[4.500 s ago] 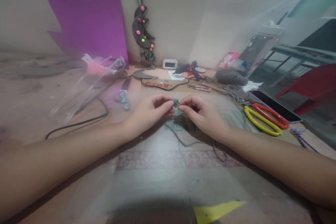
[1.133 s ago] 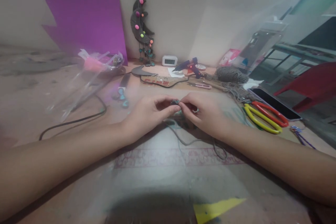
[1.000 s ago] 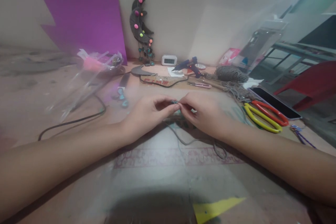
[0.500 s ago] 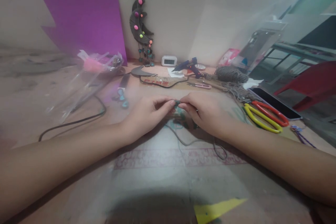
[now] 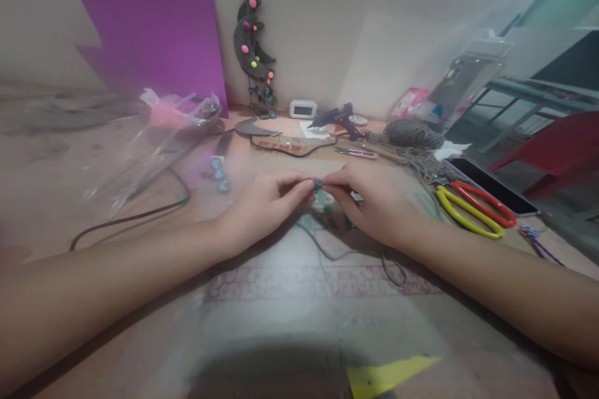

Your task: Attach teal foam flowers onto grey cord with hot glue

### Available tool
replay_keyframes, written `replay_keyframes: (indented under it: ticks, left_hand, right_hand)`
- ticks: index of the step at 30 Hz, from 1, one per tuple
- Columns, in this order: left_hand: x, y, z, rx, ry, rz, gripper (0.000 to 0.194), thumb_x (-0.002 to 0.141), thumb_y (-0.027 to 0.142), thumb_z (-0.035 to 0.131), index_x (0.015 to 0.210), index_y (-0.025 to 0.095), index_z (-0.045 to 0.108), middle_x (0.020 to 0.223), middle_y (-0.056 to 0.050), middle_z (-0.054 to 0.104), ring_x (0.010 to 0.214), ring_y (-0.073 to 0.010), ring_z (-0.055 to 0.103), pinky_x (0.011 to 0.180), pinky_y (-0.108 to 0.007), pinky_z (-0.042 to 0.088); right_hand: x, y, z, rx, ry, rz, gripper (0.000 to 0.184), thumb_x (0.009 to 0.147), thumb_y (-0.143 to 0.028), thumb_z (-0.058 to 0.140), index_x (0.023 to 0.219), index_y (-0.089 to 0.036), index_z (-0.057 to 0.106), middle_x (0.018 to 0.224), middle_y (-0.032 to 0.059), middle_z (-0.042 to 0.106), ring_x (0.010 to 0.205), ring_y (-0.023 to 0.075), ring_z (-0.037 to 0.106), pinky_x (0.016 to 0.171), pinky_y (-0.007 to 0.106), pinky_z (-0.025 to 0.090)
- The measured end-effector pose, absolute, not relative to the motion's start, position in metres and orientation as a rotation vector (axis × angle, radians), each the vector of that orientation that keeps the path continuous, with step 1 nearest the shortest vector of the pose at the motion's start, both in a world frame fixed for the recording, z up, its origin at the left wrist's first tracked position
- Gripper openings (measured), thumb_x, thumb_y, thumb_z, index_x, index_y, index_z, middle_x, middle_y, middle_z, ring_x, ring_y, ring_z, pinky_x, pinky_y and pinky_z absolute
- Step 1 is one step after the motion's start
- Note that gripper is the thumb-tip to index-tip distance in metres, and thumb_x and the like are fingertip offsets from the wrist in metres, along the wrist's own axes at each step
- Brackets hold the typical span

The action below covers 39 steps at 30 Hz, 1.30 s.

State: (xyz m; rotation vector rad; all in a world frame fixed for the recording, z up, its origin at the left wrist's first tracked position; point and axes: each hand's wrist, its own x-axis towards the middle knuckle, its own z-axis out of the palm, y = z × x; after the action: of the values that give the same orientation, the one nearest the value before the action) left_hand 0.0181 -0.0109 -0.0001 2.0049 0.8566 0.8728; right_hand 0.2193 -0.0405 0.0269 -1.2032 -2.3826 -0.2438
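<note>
My left hand (image 5: 281,198) and my right hand (image 5: 358,194) meet over the middle of the table, thumbs and fingertips pinched. Between them is a small teal piece (image 5: 318,184), mostly covered by the fingers; it may be a bead or charm, but its kind is unclear. Both hands grip it, one from each side. A thin grey cord (image 5: 332,257) trails on the table below the hands and loops toward the right forearm. Left of my left hand lie several teal heart-shaped pieces (image 5: 218,173).
Scissors with red and yellow handles (image 5: 470,212) lie right, beside a phone (image 5: 491,186). Behind are a grey yarn ball (image 5: 412,134), glue gun (image 5: 337,118), pink thread snips (image 5: 359,153), white clock (image 5: 302,109) and grey moon shape (image 5: 255,128). A plastic bag (image 5: 159,131) lies left.
The fingers of my right hand have shifted slightly, and a bit more of the teal piece shows between the fingertips. The other things lie as before.
</note>
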Motion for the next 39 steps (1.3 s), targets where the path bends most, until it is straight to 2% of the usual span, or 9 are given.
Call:
replay_keyframes:
  ticks: [2, 7, 12, 20, 27, 33, 39]
  left_hand:
    - [0.019, -0.011, 0.000, 1.987, 0.843, 0.872, 0.029, 0.095, 0.039, 0.051, 0.093, 0.019, 0.072, 0.083, -0.001, 0.074, 0.076, -0.0158, 0.066, 0.071, -0.025, 0.052]
    - [0.019, -0.013, 0.001, 1.966, 0.848, 0.862, 0.027, 0.095, 0.035, 0.052, 0.097, 0.019, 0.073, 0.088, -0.001, 0.076, 0.079, -0.0157, 0.068, 0.072, -0.025, 0.053]
    - [0.018, -0.015, 0.001, 2.051, 0.843, 0.878, 0.029, 0.096, 0.034, 0.051, 0.109, 0.022, 0.073, 0.094, -0.001, 0.077, 0.083, -0.0165, 0.069, 0.079, -0.026, 0.053]
    - [0.018, -0.014, 0.003, 2.189, 0.864, 0.909, 0.025, 0.094, 0.030, 0.056, 0.110, 0.022, 0.073, 0.106, -0.001, 0.076, 0.093, -0.0176, 0.069, 0.088, -0.027, 0.053]
    - [0.017, -0.014, 0.001, 2.187, 0.863, 0.937, 0.024, 0.092, 0.035, 0.059, 0.103, 0.020, 0.074, 0.097, -0.002, 0.077, 0.085, -0.0172, 0.069, 0.079, -0.025, 0.054]
    - [0.019, -0.013, 0.004, 2.194, 0.900, 0.939, 0.023, 0.091, 0.028, 0.055, 0.099, 0.018, 0.074, 0.091, -0.001, 0.077, 0.081, -0.0162, 0.068, 0.080, -0.025, 0.053]
    - [0.019, -0.015, 0.005, 2.139, 0.914, 0.957, 0.024, 0.093, 0.032, 0.054, 0.096, 0.019, 0.074, 0.092, -0.001, 0.076, 0.083, -0.0168, 0.068, 0.079, -0.025, 0.052]
  right_hand:
    - [0.219, -0.040, 0.027, -1.240, -2.399, -0.219, 0.026, 0.095, -0.026, 0.052, 0.071, -0.020, 0.063, 0.067, 0.0043, 0.064, 0.069, 0.0172, 0.058, 0.066, 0.030, 0.040]
    - [0.223, -0.037, 0.012, -1.159, -2.289, -0.145, 0.020, 0.097, -0.028, 0.047, 0.086, -0.020, 0.061, 0.077, 0.0044, 0.068, 0.069, 0.0168, 0.059, 0.065, 0.029, 0.042]
    - [0.220, -0.039, 0.009, -1.149, -2.197, 0.035, 0.016, 0.097, -0.027, 0.047, 0.085, -0.021, 0.056, 0.074, 0.0021, 0.065, 0.064, 0.0148, 0.059, 0.061, 0.026, 0.043]
    - [0.215, -0.040, 0.012, -1.213, -2.098, 0.206, 0.019, 0.096, -0.031, 0.050, 0.081, -0.021, 0.055, 0.068, -0.0002, 0.063, 0.061, 0.0139, 0.057, 0.059, 0.025, 0.043]
    - [0.212, -0.043, 0.013, -1.234, -2.089, 0.269, 0.019, 0.095, -0.031, 0.051, 0.080, -0.021, 0.056, 0.067, -0.0009, 0.062, 0.059, 0.0126, 0.055, 0.057, 0.025, 0.041]
    - [0.211, -0.043, 0.016, -1.236, -2.090, 0.322, 0.021, 0.097, -0.032, 0.049, 0.081, -0.021, 0.056, 0.070, 0.0001, 0.064, 0.062, 0.0132, 0.056, 0.060, 0.026, 0.042]
    - [0.217, -0.040, 0.012, -1.218, -2.022, 0.434, 0.015, 0.093, -0.034, 0.053, 0.085, -0.022, 0.051, 0.068, -0.0013, 0.059, 0.059, 0.0132, 0.054, 0.057, 0.026, 0.043]
